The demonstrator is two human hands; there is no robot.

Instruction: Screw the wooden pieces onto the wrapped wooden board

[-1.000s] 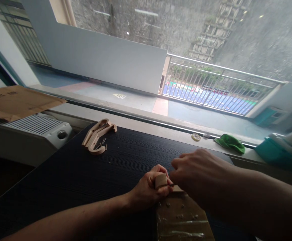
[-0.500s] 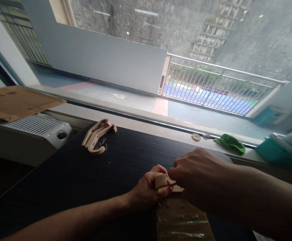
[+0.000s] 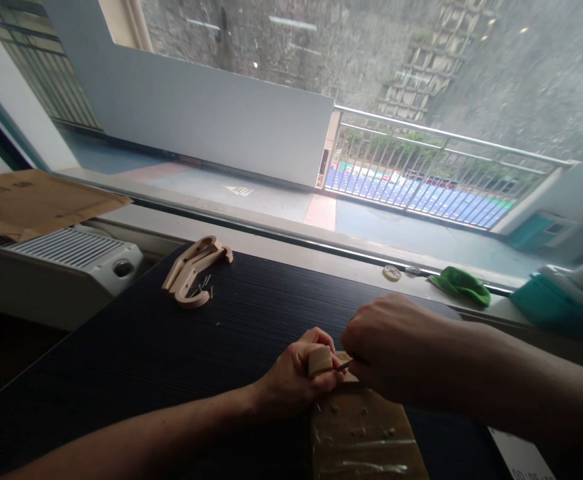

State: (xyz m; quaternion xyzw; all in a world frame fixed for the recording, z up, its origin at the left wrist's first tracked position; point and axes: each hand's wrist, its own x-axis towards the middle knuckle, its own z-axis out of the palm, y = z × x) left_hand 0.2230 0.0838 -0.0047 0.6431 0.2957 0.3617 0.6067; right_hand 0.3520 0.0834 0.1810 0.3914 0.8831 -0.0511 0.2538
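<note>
My left hand [image 3: 291, 377] is wrapped round a pale wooden hook [image 3: 320, 361], its blunt end facing up between thumb and fingers. Just right of it, my right hand [image 3: 384, 333] is closed in a fist on a screwdriver, whose thin metal shaft [image 3: 344, 365] points at the wood by my left fingertips. The fist hides its handle, and the tip's contact is hard to make out. Beneath both hands lies a brown box wrapped in clear tape [image 3: 361, 440], with small crumbs on top. More wooden hooks [image 3: 191, 277] lie at the far left of the dark table, several screws [image 3: 206, 283] beside them.
The dark table [image 3: 121, 360] meets a window sill holding a tape roll [image 3: 391, 273], a green cloth [image 3: 461, 285] and a teal container [image 3: 546, 307]. A radiator [image 3: 81, 257] with a brown envelope [image 3: 41, 200] stands left. A white object [image 3: 519, 453] lies at lower right.
My right fist has turned slightly and drawn a little to the right, and the forearm has lifted, showing more of the white object. My left hand keeps its grip on the wooden hook.
</note>
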